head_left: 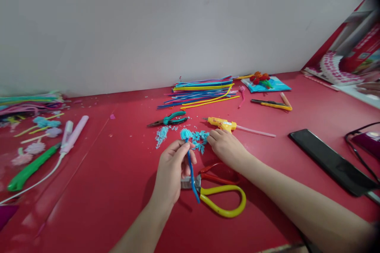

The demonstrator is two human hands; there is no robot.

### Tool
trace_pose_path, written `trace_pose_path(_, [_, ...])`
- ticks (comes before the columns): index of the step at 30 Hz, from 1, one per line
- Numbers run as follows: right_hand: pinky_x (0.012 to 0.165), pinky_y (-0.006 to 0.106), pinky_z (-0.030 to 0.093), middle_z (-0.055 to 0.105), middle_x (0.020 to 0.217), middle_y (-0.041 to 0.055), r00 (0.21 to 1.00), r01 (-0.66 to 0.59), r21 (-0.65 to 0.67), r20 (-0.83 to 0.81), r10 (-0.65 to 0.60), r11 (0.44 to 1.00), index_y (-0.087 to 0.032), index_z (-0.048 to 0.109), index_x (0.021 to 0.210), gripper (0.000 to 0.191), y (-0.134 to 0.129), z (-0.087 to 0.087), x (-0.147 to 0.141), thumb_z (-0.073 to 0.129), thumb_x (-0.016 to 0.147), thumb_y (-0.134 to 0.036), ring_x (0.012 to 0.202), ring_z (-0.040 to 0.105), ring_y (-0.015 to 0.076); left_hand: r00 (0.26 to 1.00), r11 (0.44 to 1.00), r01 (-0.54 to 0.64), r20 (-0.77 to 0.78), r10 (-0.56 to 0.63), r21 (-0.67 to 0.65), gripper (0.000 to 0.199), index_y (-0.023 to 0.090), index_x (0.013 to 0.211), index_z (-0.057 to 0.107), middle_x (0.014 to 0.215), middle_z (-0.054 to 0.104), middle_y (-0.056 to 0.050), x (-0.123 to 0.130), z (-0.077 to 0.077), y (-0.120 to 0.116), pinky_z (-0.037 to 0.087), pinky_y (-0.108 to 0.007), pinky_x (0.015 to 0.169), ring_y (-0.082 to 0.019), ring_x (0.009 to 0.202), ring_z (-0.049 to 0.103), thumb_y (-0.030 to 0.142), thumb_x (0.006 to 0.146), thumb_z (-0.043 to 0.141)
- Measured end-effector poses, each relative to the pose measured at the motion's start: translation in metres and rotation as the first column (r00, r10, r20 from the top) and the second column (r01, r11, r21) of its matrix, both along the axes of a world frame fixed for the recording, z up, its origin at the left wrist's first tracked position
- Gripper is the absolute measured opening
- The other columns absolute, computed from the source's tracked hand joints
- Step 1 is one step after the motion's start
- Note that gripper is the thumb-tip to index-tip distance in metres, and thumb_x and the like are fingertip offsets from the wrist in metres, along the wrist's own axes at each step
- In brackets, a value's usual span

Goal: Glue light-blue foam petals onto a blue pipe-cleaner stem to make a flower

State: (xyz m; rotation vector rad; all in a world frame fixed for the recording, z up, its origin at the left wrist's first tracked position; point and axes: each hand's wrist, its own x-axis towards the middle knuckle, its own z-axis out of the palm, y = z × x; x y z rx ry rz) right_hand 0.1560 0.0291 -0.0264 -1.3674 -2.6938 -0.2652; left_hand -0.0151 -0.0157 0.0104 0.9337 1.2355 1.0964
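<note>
Pinched between thumb and fingers, my left hand [175,162] holds a blue pipe-cleaner flower [186,133] upright, its light blue head above its dark blue stem. My right hand [225,146] has its fingers curled down beside a pile of light blue cut pieces [199,139]; whatever is under the fingertips is hidden. Right behind this hand lies a yellow glue gun [216,121], its handle partly covered by the hand, with a clear glue stick in its back. Scissors [224,199] with one yellow and one red handle lie below the flower's stem, blades partly behind my left hand.
Green-handled pliers [170,119] and light blue fluff [161,136] lie beyond my left hand. Bundled pipe cleaners [202,91] are at the wall. A phone [329,160] and a box cutter [273,104] lie right; a pink corded tool [74,134] and green-handled tool [32,168] left.
</note>
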Motion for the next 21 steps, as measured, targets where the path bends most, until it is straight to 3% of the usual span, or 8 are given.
trace_pose_path(21, [0.073, 0.035, 0.037, 0.060, 0.087, 0.0095, 0.999, 0.052, -0.019, 0.005, -0.052, 0.998, -0.015, 0.057, 0.089, 0.010, -0.008, 0.011, -0.001, 0.048, 0.087, -0.013, 0.084, 0.050, 0.0242, 1.000, 1.000, -0.009, 0.010, 0.010, -0.009, 0.018, 0.016, 0.076, 0.059, 0.055, 0.056, 0.004, 0.000, 0.001, -0.001, 0.023, -0.014, 0.033, -0.003, 0.034, 0.037, 0.034, 0.078, 0.057])
